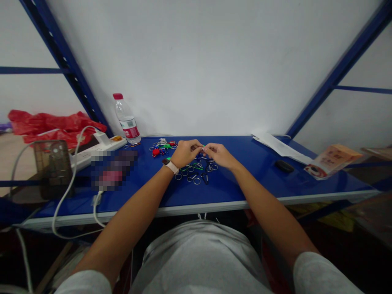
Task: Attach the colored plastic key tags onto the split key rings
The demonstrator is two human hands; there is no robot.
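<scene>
Grey shirt point(199, 257) cloth fills the near side, just before the front edge of the blue table point(196, 198). Over the table's middle, the left hand point(185, 152) and right hand point(219, 155) meet at the fingertips, thumb and fingers of each drawn nearly closed on a small piece point(202, 148), too small to make out. Key rings point(197, 181) lie scattered beneath them, towards the front edge; coloured clips point(162, 147) are heaped left of them, nearer the back edge. A bottle point(127, 120) stands by the back left corner, and a box point(332, 161) lies near the right edge.
</scene>
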